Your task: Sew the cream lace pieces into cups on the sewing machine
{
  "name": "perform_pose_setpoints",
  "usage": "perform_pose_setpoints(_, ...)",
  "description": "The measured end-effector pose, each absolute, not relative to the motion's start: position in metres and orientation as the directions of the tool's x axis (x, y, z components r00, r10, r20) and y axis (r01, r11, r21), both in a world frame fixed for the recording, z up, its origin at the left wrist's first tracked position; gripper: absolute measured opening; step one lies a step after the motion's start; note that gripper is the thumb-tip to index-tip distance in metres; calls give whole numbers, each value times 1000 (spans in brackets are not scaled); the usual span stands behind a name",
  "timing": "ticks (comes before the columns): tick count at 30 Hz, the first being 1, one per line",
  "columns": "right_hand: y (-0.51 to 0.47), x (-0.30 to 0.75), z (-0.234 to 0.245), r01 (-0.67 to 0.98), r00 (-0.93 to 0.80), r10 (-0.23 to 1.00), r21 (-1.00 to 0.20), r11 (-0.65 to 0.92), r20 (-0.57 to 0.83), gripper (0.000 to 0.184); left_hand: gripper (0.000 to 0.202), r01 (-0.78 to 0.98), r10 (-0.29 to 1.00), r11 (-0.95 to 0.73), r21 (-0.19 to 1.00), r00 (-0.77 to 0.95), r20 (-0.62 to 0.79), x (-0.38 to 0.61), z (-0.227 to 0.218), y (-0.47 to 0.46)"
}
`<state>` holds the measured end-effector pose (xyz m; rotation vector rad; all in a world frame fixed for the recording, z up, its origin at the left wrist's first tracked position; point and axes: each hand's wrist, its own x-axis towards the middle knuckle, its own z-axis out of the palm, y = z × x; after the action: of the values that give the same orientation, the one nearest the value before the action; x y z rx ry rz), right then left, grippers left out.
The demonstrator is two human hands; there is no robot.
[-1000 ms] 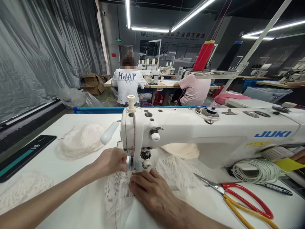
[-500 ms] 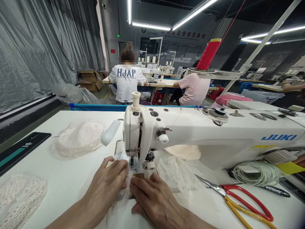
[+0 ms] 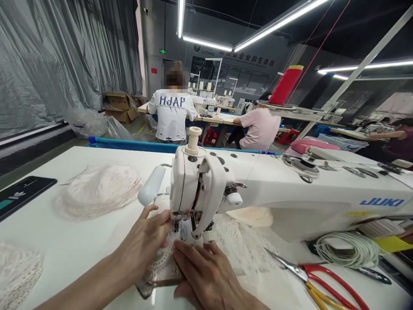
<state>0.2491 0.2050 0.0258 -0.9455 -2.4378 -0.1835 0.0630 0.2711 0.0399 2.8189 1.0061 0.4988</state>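
Observation:
A white sewing machine (image 3: 267,181) stands in front of me, with its presser foot (image 3: 176,226) over a strip of white lace (image 3: 164,260). Left of the needle area, my left hand (image 3: 146,239) presses the lace with its fingertips close to the machine head. My right hand (image 3: 208,273) lies on the other side, fingers together on the lace edge just before the foot. Its fingertips hide part of the strip. More white lace (image 3: 240,239) spreads beyond the right hand, under the machine arm.
Left are lace piles (image 3: 100,189) and a dark phone-like slab (image 3: 26,193). Scissors (image 3: 303,273) with red and yellow handles and a coil of pale cord (image 3: 348,245) lie right. A red thread cone (image 3: 286,85) stands behind. Co-workers sit at tables beyond.
The view has shifted, so the machine head appears slightly lower and further right. The lace by my hands has shifted, baring a metal-edged plate in front. Both hands stay on the lace.

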Motion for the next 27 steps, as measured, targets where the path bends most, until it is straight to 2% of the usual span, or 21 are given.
perform_pose_setpoints(3, 203, 250, 28, 658, -624, 607, -88, 748, 492, 42, 19, 561, 615, -788, 255, 705, 353, 61, 38, 257)
perform_pose_setpoints(7, 200, 252, 31, 670, -611, 655, -150, 727, 444, 34, 30, 552, 615, -786, 278, 651, 445, 61, 29, 237)
perform_pose_setpoints(14, 200, 253, 29, 682, -606, 671, -156, 715, 428, 31, 26, 635, 623, -759, 145, 644, 443, 63, 16, 229)
perform_pose_setpoints(21, 202, 255, 29, 678, -609, 664, -150, 720, 435, 35, 19, 636, 566, -772, 22, 670, 480, 61, 12, 224)
perform_pose_setpoints(27, 202, 253, 29, 696, -616, 674, -120, 708, 408, 33, 23, 653, 556, -758, -14, 657, 510, 59, 22, 224)
